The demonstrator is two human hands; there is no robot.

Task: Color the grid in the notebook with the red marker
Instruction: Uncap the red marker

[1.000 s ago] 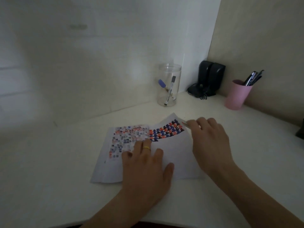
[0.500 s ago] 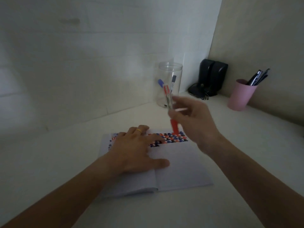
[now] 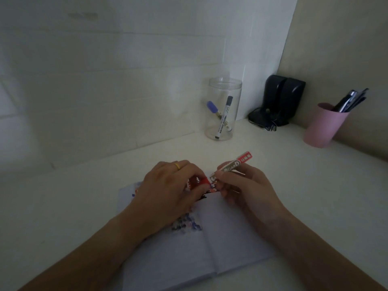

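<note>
The open notebook (image 3: 210, 244) lies on the white desk in front of me, its coloured grid (image 3: 186, 224) partly hidden under my hands. Above the upper part of the pages, my right hand (image 3: 245, 185) grips the barrel of the red marker (image 3: 233, 165), whose rear end points up and to the right. My left hand (image 3: 168, 190), with a gold ring, pinches the marker's red cap (image 3: 201, 182). Cap and barrel still look joined. The marker's tip is hidden.
A clear jar (image 3: 223, 109) with two markers stands at the back by the wall. Black speakers (image 3: 279, 100) fill the corner. A pink cup (image 3: 323, 126) of pens is at the right. The white desk (image 3: 84, 206) spreads on both sides.
My right hand has brought the red marker down from near the jar to above the notebook. My left hand has left the page and taken hold of the marker's cap.
</note>
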